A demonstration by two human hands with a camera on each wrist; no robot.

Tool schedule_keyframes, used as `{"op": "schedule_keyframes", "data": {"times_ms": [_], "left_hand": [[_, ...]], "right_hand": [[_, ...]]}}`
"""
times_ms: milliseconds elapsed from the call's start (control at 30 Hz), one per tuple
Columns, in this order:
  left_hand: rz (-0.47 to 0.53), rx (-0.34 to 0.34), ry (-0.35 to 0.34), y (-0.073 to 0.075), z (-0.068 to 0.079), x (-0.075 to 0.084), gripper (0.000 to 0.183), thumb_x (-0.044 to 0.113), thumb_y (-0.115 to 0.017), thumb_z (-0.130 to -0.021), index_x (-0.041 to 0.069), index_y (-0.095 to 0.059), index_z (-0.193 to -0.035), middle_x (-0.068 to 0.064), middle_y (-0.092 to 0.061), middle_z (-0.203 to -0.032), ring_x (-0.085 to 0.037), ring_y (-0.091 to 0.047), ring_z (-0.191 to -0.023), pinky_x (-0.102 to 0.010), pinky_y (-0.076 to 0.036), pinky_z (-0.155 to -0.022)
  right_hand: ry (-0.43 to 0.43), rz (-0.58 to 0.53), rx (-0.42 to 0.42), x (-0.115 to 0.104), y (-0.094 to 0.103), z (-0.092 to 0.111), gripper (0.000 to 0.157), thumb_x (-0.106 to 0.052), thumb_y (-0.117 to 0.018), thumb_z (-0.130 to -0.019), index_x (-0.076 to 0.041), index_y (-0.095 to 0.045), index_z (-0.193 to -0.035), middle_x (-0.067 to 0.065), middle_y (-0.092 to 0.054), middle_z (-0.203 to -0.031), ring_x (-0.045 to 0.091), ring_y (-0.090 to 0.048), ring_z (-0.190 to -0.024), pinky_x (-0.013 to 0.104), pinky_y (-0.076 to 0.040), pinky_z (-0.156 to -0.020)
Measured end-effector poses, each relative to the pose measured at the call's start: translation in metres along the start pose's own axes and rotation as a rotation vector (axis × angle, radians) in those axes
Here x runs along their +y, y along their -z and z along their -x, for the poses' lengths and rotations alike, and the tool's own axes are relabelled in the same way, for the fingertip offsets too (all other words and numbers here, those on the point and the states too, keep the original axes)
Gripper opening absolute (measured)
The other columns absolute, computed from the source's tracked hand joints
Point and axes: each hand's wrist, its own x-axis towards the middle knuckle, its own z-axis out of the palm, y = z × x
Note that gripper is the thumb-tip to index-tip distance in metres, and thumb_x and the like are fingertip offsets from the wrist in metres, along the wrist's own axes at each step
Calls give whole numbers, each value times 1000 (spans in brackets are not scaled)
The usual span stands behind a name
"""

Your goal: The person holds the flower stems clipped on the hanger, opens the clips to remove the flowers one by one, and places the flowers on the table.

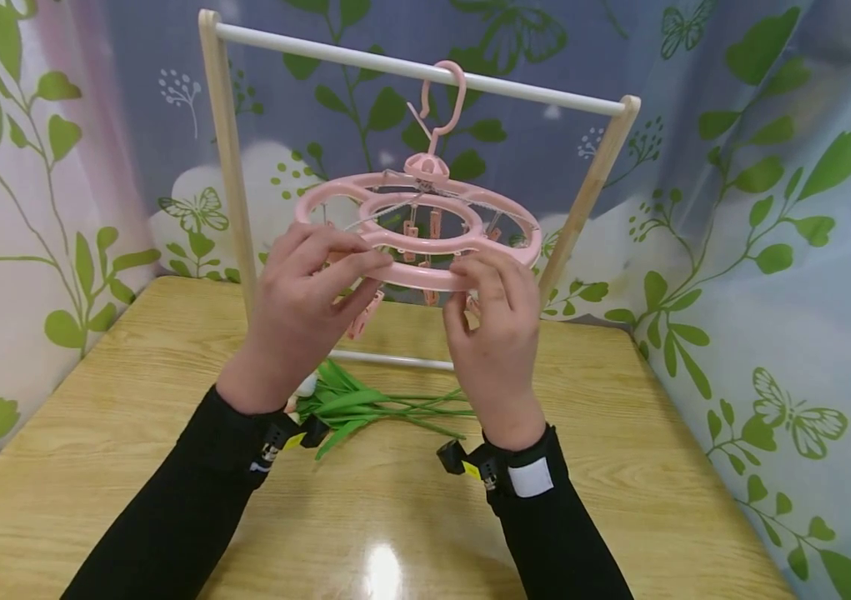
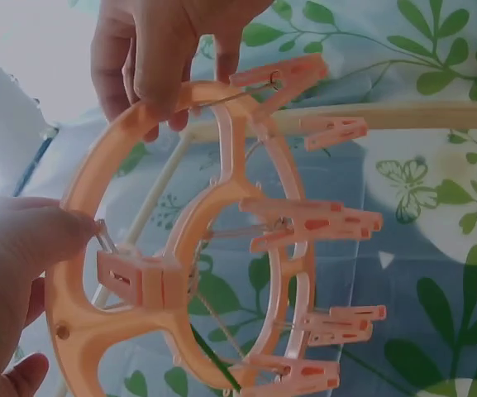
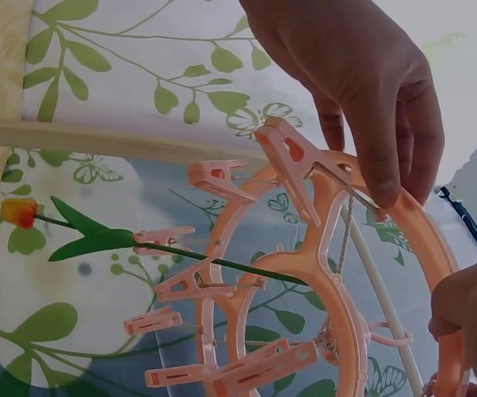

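Note:
A pink round clip hanger (image 1: 425, 275) hangs by its hook from a white rod, its ring tilted. My left hand (image 1: 308, 292) pinches the near rim at the left, thumb below and fingers above. On the same rim, further right, my right hand (image 1: 496, 325) pinches with thumb and fingers. Several pink clothespins (image 2: 304, 219) dangle beneath the ring, seen closely in both wrist views. An orange tulip (image 3: 19, 212) hangs flower down, its green stem running up among the clothespins into the ring in the right wrist view; the hands hide it in the head view.
A rack with wooden posts (image 1: 230, 158) and a white top rod (image 1: 335, 55) stands on the wooden table (image 1: 395, 517). Tulips with green stems (image 1: 365, 404) lie on the table under the hanger. Leaf-patterned curtains (image 1: 785, 250) surround the table at the back and sides.

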Motion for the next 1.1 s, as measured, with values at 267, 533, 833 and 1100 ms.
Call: {"op": "schedule_keyframes", "data": {"times_ms": [267,533,833,1100], "left_hand": [[-11,33,-59,-3,-3,15,14,11,-74,-91,13,-78,-104,-10,-70,-94,-31,-60,-88,-44,-47,-82],[-6,24,-60,-5,-3,16,17,9,-74,-90,15,-78,-105,-10,-70,-93,-31,-59,-88,-45,-46,-83],[-2,33,37,-1,2,3,17,14,-74,-91,13,-77,-107,-10,-70,-105,-32,-60,-95,-43,-46,-88],[-17,58,13,-1,0,12,14,14,-73,-91,13,-78,-105,-8,-71,-97,-29,-63,-90,-44,-48,-87]], "right_hand": [[49,74,22,-18,-6,2,24,-5,-63,-90,-3,-63,-114,13,-66,-111,34,-57,-104,47,-42,-94],[34,53,-2,-21,-6,1,21,-2,-62,-92,-4,-66,-112,12,-67,-110,33,-58,-103,48,-42,-94],[-38,21,-1,-6,5,1,17,-4,-59,-95,-2,-67,-110,14,-66,-108,33,-58,-99,44,-44,-93],[36,66,33,-14,0,1,20,-2,-60,-91,-1,-65,-111,14,-67,-107,34,-59,-100,46,-44,-93]]}}
